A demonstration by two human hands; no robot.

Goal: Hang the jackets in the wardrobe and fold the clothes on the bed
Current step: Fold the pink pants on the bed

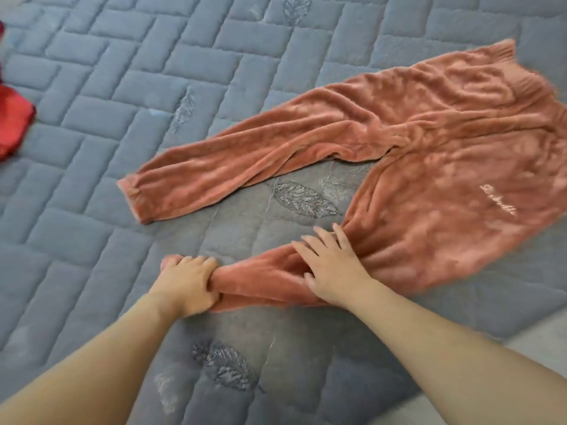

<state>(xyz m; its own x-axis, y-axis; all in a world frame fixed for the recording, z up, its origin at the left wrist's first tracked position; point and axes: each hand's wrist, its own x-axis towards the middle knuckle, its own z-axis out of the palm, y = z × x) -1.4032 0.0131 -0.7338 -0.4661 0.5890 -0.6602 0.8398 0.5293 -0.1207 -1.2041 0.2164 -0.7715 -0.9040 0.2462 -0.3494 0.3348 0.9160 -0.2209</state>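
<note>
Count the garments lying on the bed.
2: orange fleece trousers spread at centre-right, near leg under both hands; a red garment at the left edge, mostly cut off. Others may lie outside the frame.

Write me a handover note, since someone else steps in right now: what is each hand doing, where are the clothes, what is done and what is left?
Left hand: grips the cuff end of the near leg of the pink fleece trousers.
Right hand: fingers spread, pressing flat on that same leg.
Trousers lie spread on the grey quilted bed, legs apart, far leg stretched out to the left. Not folded yet.
A red garment lies at the left edge, only partly in view.
Left: fold the trousers, then the red garment. No jackets or wardrobe in view.
</note>
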